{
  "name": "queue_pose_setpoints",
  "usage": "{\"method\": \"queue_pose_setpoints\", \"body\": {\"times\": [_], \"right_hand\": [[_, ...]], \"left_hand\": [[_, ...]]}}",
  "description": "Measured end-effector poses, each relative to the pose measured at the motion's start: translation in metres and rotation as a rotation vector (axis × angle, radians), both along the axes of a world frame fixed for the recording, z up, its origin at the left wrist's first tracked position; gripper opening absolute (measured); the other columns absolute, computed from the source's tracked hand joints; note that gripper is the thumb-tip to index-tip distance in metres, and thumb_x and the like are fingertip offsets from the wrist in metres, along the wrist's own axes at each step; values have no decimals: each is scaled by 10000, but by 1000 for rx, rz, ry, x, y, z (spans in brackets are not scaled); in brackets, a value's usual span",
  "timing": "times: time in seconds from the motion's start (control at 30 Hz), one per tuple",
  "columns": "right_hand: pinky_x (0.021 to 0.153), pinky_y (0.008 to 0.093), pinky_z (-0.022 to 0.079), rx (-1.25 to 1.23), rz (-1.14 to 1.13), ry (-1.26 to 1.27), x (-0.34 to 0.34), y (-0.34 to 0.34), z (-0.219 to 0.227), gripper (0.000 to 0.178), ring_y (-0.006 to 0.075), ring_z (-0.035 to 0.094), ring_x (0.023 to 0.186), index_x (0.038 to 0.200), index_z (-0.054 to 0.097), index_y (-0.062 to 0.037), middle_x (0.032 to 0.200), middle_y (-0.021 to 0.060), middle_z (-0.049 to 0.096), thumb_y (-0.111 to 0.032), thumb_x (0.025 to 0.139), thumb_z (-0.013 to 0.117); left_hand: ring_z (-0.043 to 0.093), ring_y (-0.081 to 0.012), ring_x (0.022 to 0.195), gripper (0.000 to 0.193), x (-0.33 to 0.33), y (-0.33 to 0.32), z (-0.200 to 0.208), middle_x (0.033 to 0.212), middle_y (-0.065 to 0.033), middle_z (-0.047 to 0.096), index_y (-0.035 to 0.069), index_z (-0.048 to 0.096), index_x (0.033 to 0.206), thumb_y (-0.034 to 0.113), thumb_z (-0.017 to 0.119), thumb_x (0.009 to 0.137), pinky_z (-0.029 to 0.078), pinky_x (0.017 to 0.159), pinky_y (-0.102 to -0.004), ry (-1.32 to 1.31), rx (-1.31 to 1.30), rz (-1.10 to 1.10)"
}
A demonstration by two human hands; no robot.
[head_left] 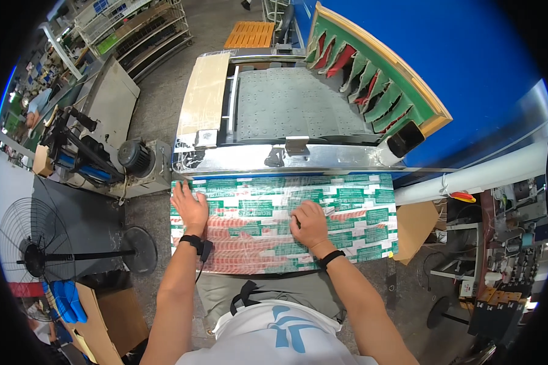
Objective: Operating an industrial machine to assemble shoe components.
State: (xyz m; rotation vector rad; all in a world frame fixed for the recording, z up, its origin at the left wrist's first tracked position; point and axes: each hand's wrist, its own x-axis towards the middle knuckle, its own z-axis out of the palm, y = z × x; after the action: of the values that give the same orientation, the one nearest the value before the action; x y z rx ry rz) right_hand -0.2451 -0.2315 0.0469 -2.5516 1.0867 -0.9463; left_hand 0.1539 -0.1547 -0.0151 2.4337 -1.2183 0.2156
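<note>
A tabletop covered in green, white and red printed film or tape lies right in front of me. My left hand rests flat on its left end with the fingers spread, holding nothing. Near the middle, my right hand presses down on the printed surface with its fingers curled in. A small dark bit shows at those fingers, too small to name. Past the tabletop's far edge runs the shiny metal front rail of a machine, and behind that its grey dotted bed.
Green and red cloth flaps hang in a wood-framed opening at the bed's right. A white pipe crosses on the right, above a cardboard sheet. At left stand a black fan and a motor. Farther off lies an orange slatted platform.
</note>
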Motion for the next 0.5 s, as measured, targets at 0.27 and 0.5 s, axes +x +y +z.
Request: {"method": "queue_pose_setpoints", "body": {"times": [0.27,0.5], "right_hand": [[1048,534,521,52,11,53,0,0,-3,111,372,664,1158,971,721,-104,1021,90,704,-91,865,750],[1082,538,491,22,-4,56,3,2,-6,52,377,640,1229,967,725,-97,1054,95,699,-101,915,732]], "left_hand": [[327,-472,1610,714,-1,2,6,1703,-278,420,-11,509,1601,301,679,981,189,1326,-674,64,-31,-10],[257,-458,1645,689,-8,0,14,1741,-261,358,1,478,1617,311,602,1013,130,1363,-638,123,3,28]]}}
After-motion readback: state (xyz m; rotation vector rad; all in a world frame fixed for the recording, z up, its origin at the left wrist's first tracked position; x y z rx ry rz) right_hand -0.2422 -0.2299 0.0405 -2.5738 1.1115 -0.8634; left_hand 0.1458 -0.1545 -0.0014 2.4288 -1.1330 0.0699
